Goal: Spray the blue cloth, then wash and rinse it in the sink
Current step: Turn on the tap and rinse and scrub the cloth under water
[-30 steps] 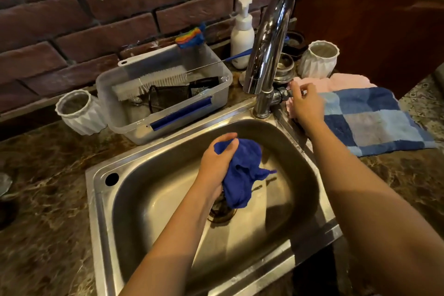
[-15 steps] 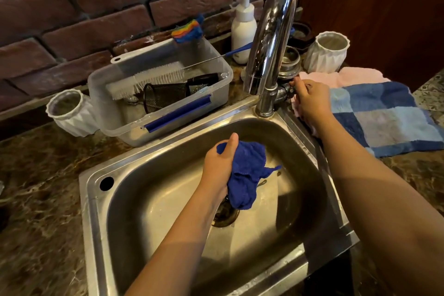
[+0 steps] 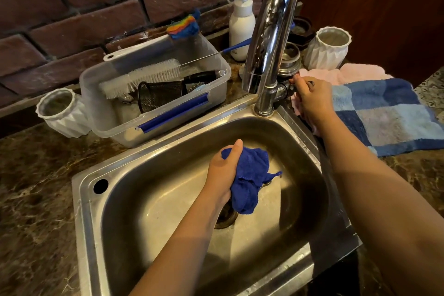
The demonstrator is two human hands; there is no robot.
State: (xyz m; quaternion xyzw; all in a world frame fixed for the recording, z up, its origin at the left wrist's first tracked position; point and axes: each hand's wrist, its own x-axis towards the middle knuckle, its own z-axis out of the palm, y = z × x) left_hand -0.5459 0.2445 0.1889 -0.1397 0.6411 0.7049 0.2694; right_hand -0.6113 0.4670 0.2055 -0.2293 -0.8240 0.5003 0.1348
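A bunched blue cloth hangs inside the steel sink, over the drain. My left hand is closed around its upper part, thumb up. My right hand grips the small tap handle at the base of the tall chrome faucet. No water shows at the spout. No spray bottle is in sight.
A clear plastic bin with brushes stands behind the sink's left. A white pump bottle stands by the brick wall. White ribbed cups flank the sink. A blue checked towel lies on a pink cloth to the right.
The view has drifted and the faucet looms larger. My left hand has kept the cloth over the drain; my right hand has stayed on the tap handle.
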